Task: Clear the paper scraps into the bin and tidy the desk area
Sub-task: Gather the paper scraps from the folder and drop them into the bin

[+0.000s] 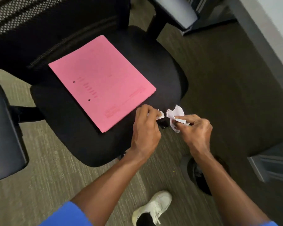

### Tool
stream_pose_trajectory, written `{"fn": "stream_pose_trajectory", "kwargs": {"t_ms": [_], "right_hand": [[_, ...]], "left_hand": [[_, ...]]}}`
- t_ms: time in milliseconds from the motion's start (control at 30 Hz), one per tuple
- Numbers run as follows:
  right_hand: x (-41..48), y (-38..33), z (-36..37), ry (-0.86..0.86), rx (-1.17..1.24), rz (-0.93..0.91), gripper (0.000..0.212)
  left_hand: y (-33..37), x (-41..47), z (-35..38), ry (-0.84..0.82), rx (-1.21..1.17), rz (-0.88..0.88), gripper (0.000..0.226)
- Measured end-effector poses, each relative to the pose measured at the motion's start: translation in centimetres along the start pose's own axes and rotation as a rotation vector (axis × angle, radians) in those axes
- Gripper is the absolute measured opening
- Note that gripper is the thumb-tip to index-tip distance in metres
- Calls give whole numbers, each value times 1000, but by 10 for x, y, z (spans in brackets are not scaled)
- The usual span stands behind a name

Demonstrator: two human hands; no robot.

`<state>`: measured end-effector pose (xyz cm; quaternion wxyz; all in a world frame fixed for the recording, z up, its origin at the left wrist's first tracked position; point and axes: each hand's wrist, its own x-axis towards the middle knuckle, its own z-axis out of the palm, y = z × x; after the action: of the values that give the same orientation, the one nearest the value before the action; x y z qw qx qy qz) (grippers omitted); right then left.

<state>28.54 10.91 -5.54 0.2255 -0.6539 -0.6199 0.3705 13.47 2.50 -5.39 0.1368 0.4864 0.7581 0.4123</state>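
Head view: left hand (145, 126) pinches a scrap (160, 115), right hand (196, 128) pinches a bigger scrap (176, 114) — both above the chair (162, 66) seat's front edge, near the folder (103, 82). Ball them tight — no bin visible.

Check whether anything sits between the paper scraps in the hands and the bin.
No bin can be made out in this view, so the path cannot be judged. Both hands already hold white scraps: left hand grips one scrap, right hand another, over the chair seat front edge, beside the pink folder.
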Motion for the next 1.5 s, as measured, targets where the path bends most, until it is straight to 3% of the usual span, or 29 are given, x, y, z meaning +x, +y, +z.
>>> {"fn": "stream_pose_trajectory", "kwargs": {"t_ms": [233, 400, 500, 600, 700, 833, 967, 1067, 1200, 1367, 1500], "right_hand": [[-47, 127, -62, 105, 115, 335, 17], [-65, 211, -85, 137, 227, 506, 15], [-70, 252, -102, 207, 94, 526, 14], [-76, 286, -117, 259, 97, 580, 14], [-76, 316, -126, 266, 60, 614, 13], [-74, 348, -133, 216, 10, 691, 14], [-69, 369, -137, 137, 34, 763, 16], [-65, 377, -135, 104, -81, 740, 22], [-64, 382, -134, 102, 39, 755, 30], [-68, 383, -138, 68, 154, 744, 22], [-70, 371, -134, 140, 149, 663, 17]], "left_hand": [[41, -45, 86, -222, -63, 45, 25], [66, -87, 155, -470, -60, 6, 26], [79, -114, 197, -665, 14, -112, 30], [93, -134, 238, -683, -108, -272, 15], [98, -151, 274, -787, -58, -353, 11], [93, -176, 309, -899, 39, -223, 20], [83, -190, 340, -954, 82, -283, 24], [76, -198, 358, -1057, 138, -309, 43], [68, -205, 366, -1162, 118, -330, 64], [70, -201, 351, -1178, 55, -309, 42], [75, -194, 331, -1147, 48, -316, 27]]}}
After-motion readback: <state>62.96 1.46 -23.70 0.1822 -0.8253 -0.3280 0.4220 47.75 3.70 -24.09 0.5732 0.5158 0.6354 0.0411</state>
